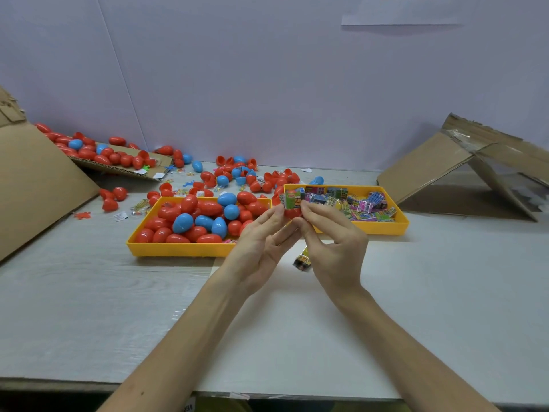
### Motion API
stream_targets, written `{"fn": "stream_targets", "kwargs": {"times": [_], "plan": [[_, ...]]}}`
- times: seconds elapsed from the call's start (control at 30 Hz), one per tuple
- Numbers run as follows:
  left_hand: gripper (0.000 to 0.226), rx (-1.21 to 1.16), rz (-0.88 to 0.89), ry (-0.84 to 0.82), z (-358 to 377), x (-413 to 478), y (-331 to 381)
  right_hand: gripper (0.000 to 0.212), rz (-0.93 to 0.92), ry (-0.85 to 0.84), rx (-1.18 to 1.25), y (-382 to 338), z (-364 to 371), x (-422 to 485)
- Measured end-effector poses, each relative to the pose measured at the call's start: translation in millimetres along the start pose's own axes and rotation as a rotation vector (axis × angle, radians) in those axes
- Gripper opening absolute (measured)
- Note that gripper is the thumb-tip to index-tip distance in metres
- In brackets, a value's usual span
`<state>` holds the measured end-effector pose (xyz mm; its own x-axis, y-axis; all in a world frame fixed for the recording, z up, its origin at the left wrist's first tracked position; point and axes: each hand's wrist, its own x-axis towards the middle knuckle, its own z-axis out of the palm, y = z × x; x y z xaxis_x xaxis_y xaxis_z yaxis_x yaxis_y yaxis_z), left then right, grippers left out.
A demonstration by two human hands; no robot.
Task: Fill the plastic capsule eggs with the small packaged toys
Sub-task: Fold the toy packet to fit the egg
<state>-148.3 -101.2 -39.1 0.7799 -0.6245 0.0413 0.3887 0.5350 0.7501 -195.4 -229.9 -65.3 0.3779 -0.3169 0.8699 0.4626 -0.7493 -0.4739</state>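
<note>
My left hand [261, 248] and my right hand [332, 242] meet above the table in front of two yellow trays. Between their fingertips sits a red egg half [292, 213] with a small green packaged toy [291, 200] sticking out of its top. My left thumb and fingers pinch the egg half from the left; my right thumb and forefinger pinch it and the toy from the right. The left yellow tray [178, 249] holds several red and blue eggs. The right yellow tray [386, 227] holds several packaged toys. Another packaged toy [302, 260] lies on the table under my hands.
Loose red and blue eggs and egg halves [237, 173] are scattered behind the trays and on a cardboard flap [118, 169] at the back left. A large cardboard sheet [35, 185] leans at the left; an opened cardboard box [463, 168] lies at the right. A white wall closes the back.
</note>
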Motion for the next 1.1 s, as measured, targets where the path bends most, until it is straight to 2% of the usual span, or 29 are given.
{"fn": "stream_targets", "kwargs": {"times": [0.17, 0.27, 0.4, 0.57, 0.83, 1.1], "plan": [[0.046, 0.105, 0.004, -0.016, 3.4, -0.8, -0.8, 0.030, -0.063, -0.015, -0.079, -3.0, -1.4, 3.0], [0.042, 0.126, 0.005, -0.042, 1.7, -0.8, 0.9, 0.039, -0.032, -0.041, -0.072, -4.9, 0.2, 3.2], [0.031, 0.123, -0.022, -0.040, 0.5, 0.3, -0.6, 0.032, -0.011, -0.033, -0.051, -0.5, -1.3, 3.5], [0.037, 0.138, -0.040, -0.062, -0.4, 0.8, -2.8, 0.023, -0.046, 0.009, -0.042, 2.9, -2.1, 2.4], [0.041, 0.068, -0.083, -0.081, 1.9, 0.5, -0.9, 0.032, 0.024, -0.068, -0.033, -4.5, -2.7, 6.0], [0.045, 0.161, -0.067, -0.080, 2.4, -1.1, -2.6, 0.022, -0.085, -0.017, -0.028, 4.2, -1.2, 4.1]]}}
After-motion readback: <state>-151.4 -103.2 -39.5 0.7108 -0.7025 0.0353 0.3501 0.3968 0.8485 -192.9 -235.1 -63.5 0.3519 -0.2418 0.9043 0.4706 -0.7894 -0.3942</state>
